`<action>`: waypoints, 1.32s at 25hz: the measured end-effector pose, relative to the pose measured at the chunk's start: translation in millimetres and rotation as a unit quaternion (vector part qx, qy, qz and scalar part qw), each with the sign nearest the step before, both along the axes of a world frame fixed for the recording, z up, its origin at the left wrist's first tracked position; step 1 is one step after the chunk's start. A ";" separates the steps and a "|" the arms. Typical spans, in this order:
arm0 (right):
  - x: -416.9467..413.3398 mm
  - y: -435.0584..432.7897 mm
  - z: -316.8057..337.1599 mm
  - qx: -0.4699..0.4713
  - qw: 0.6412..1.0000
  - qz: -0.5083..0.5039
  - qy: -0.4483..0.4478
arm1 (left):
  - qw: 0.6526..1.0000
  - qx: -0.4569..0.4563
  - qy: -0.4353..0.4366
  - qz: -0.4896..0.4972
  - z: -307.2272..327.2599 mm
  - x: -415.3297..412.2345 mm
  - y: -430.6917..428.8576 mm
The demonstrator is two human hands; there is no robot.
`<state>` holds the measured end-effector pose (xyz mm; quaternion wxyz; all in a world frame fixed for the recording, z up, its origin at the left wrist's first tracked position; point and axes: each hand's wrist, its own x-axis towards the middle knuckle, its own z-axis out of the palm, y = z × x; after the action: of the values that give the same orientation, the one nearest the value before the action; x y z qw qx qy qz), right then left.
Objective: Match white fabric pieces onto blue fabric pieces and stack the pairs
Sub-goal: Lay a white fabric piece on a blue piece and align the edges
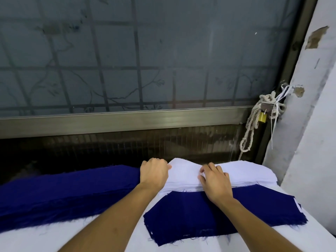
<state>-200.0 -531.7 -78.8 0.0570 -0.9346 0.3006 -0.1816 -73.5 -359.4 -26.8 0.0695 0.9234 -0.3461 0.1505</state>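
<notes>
A stack of white fabric pieces lies at the far middle-right of the table. My left hand grips the stack's raised left edge with curled fingers. My right hand pinches the top white piece near its middle, and the cloth bulges between the two hands. In front of the white stack sits a pile of dark blue cut pieces with frayed edges; my right forearm crosses over it. A thick stack of blue fabric stretches along the left side.
The white-covered table ends at a window with a metal sill just behind the fabric. A wall closes the right side, with a knotted rope and brass padlock at the window corner.
</notes>
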 end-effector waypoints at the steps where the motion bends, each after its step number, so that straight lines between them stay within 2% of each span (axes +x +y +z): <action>1: 0.5 2.2 0.1 -0.002 1.000 0.000 -0.008 | 1.000 -0.015 -0.015 -0.015 -0.3 0.6 0.4; 5: 3.0 17.6 4.3 -0.039 0.996 0.010 -0.079 | 0.994 -0.073 0.002 -0.079 10.3 -0.1 2.8; 9: 12.2 31.4 21.1 0.004 0.990 0.095 -0.104 | 0.989 -0.003 -0.050 -0.139 20.6 -12.6 5.3; 12: 16.9 39.9 35.2 -0.006 0.988 0.089 -0.124 | 0.991 0.044 -0.063 -0.112 31.5 -22.8 12.1; 15: 14.4 46.7 47.9 -0.017 0.987 0.064 -0.144 | 0.995 0.044 -0.043 -0.077 42.1 -32.1 21.0; 19: 17.2 55.1 52.5 0.010 0.986 0.059 -0.154 | 0.998 -0.014 -0.003 -0.069 47.9 -34.6 23.6; 22: 25.0 56.4 51.6 0.010 0.984 0.071 -0.164 | 0.996 -0.043 -0.021 -0.069 49.2 -30.9 19.9; 26: 29.0 48.0 45.3 -0.007 0.988 0.078 -0.135 | 0.996 -0.052 -0.030 -0.070 43.9 -24.0 16.3; 33: -10.6 17.6 52.9 0.019 0.994 0.041 -0.104 | 0.971 -0.200 0.129 -0.017 73.4 -5.4 67.6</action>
<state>-210.5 -514.1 -25.9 0.1136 -0.9207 0.2582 -0.2696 -79.0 -291.8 46.6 0.2989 0.8966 -0.3126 0.0955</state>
